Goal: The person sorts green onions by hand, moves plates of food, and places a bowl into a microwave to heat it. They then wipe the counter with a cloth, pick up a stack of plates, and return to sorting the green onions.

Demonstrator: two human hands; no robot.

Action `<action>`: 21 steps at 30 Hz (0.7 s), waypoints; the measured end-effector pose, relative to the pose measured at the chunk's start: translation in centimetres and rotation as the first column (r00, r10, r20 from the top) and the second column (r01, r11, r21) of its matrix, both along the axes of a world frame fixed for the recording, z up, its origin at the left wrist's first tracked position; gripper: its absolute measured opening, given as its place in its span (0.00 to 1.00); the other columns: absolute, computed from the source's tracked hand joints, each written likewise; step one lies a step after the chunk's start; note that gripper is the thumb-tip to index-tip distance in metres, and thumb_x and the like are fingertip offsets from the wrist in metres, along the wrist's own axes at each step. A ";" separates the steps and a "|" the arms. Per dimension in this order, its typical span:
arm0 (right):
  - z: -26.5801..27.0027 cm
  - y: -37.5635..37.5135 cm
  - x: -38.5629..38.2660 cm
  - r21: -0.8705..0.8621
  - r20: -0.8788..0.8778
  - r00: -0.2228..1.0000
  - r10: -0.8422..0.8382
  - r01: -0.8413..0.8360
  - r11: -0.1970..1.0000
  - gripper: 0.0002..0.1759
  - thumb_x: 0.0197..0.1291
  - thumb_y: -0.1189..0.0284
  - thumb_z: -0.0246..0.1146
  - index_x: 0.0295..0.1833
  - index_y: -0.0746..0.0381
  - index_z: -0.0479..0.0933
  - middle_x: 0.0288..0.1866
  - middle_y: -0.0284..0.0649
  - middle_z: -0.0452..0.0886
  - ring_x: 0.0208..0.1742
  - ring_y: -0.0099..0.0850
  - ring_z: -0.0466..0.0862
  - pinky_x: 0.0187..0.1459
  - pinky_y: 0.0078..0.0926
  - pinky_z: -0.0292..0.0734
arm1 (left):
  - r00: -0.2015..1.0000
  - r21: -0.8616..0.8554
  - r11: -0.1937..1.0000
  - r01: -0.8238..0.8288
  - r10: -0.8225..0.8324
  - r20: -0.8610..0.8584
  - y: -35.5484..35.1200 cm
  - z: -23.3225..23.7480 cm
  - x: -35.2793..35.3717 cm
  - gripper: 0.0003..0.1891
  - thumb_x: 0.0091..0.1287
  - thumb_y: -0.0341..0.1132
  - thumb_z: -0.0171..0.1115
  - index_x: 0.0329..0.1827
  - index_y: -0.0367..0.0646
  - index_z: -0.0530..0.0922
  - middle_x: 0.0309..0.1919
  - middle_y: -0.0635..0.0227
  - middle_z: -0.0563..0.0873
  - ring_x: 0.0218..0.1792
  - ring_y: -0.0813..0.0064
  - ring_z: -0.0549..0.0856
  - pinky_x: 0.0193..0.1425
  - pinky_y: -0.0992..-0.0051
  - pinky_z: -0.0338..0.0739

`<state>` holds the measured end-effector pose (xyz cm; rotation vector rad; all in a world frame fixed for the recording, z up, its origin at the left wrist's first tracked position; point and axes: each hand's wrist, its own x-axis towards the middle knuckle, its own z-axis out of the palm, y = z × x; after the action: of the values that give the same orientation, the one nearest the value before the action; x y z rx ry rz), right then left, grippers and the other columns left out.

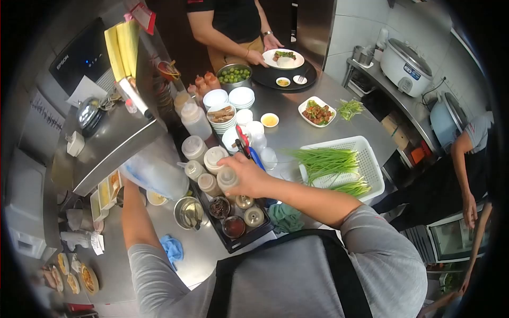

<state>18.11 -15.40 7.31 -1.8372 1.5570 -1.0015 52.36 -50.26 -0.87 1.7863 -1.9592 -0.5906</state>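
My right hand point(245, 174) has its fingers wrapped round a translucent bottle point(227, 180) among the condiments. Beside it stand white-topped squeeze bottles point(194, 148). A black tray point(231, 248) holds small jars of dark seasoning point(219, 207) and red sauce point(234, 227). My left forearm point(139, 214) reaches forward to the left, and its hand is hidden by a cloudy plastic bag point(156, 167) and the steel shelf. Near that arm sits a metal bowl point(189, 213) of clear liquid with a spoon in it.
A white basket point(371, 164) of green onions point(328, 163) and a dish of meat point(318, 112) lie to the right. Across the counter a co-worker point(233, 29) holds a plate point(283, 59) over a black tray point(260, 77). Another person point(450, 169) stands at right.
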 end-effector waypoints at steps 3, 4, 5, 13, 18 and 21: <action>-0.2 1.2 -1.5 -0.106 0.029 0.999 0.019 -0.015 0.994 0.45 0.43 0.67 0.74 0.68 0.51 0.60 0.59 0.50 0.64 0.57 0.48 0.71 0.58 0.38 0.69 | 0.414 0.167 0.984 0.068 0.125 -0.901 1.1 1.2 0.6 0.09 0.59 0.30 0.57 0.40 0.38 0.81 0.38 0.61 0.85 0.39 0.64 0.84 0.43 0.68 0.79; 0.4 1.6 -2.9 -0.125 0.049 0.998 0.029 -0.023 0.992 0.45 0.44 0.66 0.73 0.69 0.50 0.59 0.59 0.50 0.64 0.57 0.47 0.72 0.57 0.38 0.70 | 0.148 0.191 0.971 0.144 0.170 -0.974 1.9 2.2 0.8 0.09 0.59 0.30 0.57 0.40 0.38 0.81 0.38 0.62 0.85 0.39 0.64 0.84 0.43 0.68 0.79; 0.8 1.8 -4.6 -0.142 0.074 0.996 0.041 -0.030 0.989 0.46 0.45 0.66 0.73 0.70 0.50 0.59 0.60 0.50 0.64 0.56 0.47 0.72 0.56 0.38 0.71 | 0.095 0.193 0.966 0.171 0.179 -0.979 2.9 3.3 1.4 0.09 0.59 0.30 0.57 0.40 0.38 0.81 0.37 0.62 0.85 0.39 0.64 0.84 0.43 0.68 0.79; -2.8 0.3 -34.2 -0.030 -0.566 0.658 -0.496 0.585 0.810 0.13 0.53 0.74 0.56 0.41 0.51 0.84 0.40 0.46 0.83 0.39 0.46 0.83 0.43 0.38 0.77 | 0.846 0.426 0.852 0.303 -0.034 -0.533 22.2 16.9 5.9 0.04 0.53 0.23 0.64 0.30 0.36 0.78 0.26 0.61 0.83 0.29 0.72 0.82 0.36 0.80 0.77; -7.0 -0.6 -40.6 0.267 -0.625 0.713 -0.317 0.577 0.772 0.19 0.54 0.80 0.54 0.48 0.52 0.83 0.38 0.43 0.84 0.30 0.34 0.82 0.36 0.31 0.78 | 0.932 0.572 0.795 0.202 0.023 -0.361 30.4 22.3 -5.6 0.09 0.44 0.23 0.71 0.26 0.37 0.78 0.26 0.59 0.84 0.29 0.69 0.85 0.34 0.76 0.79; -7.8 -0.3 -42.5 0.117 -0.391 0.817 -0.425 0.502 0.857 0.16 0.58 0.78 0.54 0.48 0.57 0.82 0.40 0.44 0.84 0.29 0.33 0.81 0.32 0.26 0.76 | 0.915 0.535 0.761 0.368 -0.193 -0.355 30.3 23.7 -17.2 0.07 0.45 0.23 0.69 0.25 0.38 0.78 0.25 0.61 0.83 0.29 0.71 0.83 0.35 0.76 0.78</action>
<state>-24.42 -15.71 -0.50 -1.5707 2.3205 -0.6741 35.13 -19.94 22.82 1.5882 -1.9808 -1.6283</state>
